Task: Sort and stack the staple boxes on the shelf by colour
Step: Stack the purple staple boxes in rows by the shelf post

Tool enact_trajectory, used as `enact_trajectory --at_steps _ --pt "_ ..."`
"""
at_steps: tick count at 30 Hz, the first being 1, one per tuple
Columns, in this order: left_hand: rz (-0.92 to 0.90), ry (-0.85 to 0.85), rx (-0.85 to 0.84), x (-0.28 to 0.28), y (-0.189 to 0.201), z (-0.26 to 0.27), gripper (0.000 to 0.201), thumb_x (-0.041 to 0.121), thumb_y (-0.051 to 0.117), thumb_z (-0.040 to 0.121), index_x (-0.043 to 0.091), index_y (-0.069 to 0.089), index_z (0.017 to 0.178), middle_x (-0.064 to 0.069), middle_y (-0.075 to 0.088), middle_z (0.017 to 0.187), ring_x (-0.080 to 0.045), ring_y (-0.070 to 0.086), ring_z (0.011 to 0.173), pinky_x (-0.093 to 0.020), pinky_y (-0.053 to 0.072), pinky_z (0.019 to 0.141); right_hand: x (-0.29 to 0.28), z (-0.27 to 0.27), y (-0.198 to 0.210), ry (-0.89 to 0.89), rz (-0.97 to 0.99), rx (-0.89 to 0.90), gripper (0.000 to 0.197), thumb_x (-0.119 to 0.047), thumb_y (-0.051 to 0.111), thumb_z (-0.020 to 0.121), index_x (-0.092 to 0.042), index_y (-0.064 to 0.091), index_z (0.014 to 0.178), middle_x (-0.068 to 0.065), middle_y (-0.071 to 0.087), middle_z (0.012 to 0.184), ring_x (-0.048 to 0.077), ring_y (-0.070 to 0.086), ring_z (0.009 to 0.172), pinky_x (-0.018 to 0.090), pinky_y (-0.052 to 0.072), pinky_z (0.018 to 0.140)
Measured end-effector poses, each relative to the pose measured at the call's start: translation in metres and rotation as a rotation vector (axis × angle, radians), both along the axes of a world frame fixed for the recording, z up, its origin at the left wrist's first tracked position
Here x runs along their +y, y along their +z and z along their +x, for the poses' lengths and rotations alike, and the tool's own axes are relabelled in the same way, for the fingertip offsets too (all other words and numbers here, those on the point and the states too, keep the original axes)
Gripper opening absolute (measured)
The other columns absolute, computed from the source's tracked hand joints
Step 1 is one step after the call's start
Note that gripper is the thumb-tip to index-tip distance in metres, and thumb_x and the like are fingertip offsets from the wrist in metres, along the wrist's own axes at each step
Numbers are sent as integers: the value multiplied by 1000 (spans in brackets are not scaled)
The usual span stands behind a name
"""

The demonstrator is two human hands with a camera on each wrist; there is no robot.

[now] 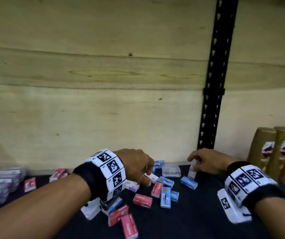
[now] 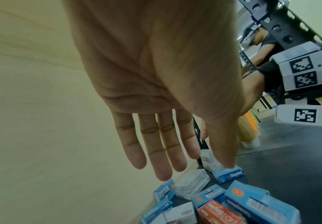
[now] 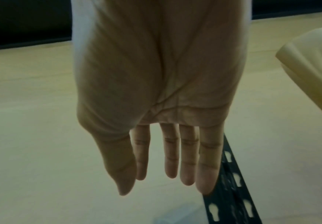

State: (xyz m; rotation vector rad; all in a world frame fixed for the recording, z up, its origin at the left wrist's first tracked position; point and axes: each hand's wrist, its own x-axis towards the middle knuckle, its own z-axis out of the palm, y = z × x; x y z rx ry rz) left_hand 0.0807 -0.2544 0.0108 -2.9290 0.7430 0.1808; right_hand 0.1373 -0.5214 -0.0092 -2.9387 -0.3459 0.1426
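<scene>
Left wrist band (image 1: 109, 171) nearest. Left hand (image 2: 156, 106) spread, empty, just above blue boxes (image 2: 252, 201) scattered on shelf (image 1: 198, 218). Right hand (image 3: 162, 106) loose, empty. Better pinch one blue box by long sides, place flush on same colour; red boxes (image 1: 142, 200) nearer wrist, keep separate.

Each bare forearm wears a black fabric wristband (image 1: 86, 180) under a bracelet of white blocks (image 1: 111, 171) printed with black square tracking markers. The right wrist's matching bracelet (image 1: 247, 180) also carries a white marker-printed camera housing (image 1: 231, 207) underneath. A ring (image 1: 146, 167) sits on one left-hand finger.

Left hand (image 2: 152, 91) and right hand (image 3: 156, 84), fingers extended.
</scene>
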Motion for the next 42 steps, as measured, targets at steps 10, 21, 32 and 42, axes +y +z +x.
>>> enact_trajectory --at_steps 10,21,32,42 --pt "-16 -17 -22 -56 -29 71 53 49 66 85 23 51 129 0 58 122 -23 58 105 -36 50 83 -23 40 -17 -9 -66 107 67 -16 68 84 -35 43 143 -2 53 138 16 54 121 29 45 103" --pt "-32 -74 29 -77 -56 121 61 41 73 82 20 48 134 -5 53 130 -25 53 115 -37 47 91 -4 50 -14 -182 175 321 33 -26 46 99 -22 50 131 -3 56 108 15 60 83 23 56 62" --pt "0 -163 -4 -81 -59 136 52 39 76 75 19 55 119 -6 60 107 -26 58 93 -41 54 80 -17 67 -20 -238 213 406 29 -22 62 91 -31 53 117 12 65 106 31 70 92 46 61 78" --pt "-112 -207 89 -75 -48 140 41 41 51 94 17 56 127 -4 64 114 -22 61 98 -39 52 88 -29 75 -30 -275 314 418 26 -6 52 94 -17 52 117 25 71 103 26 65 75 45 61 74"
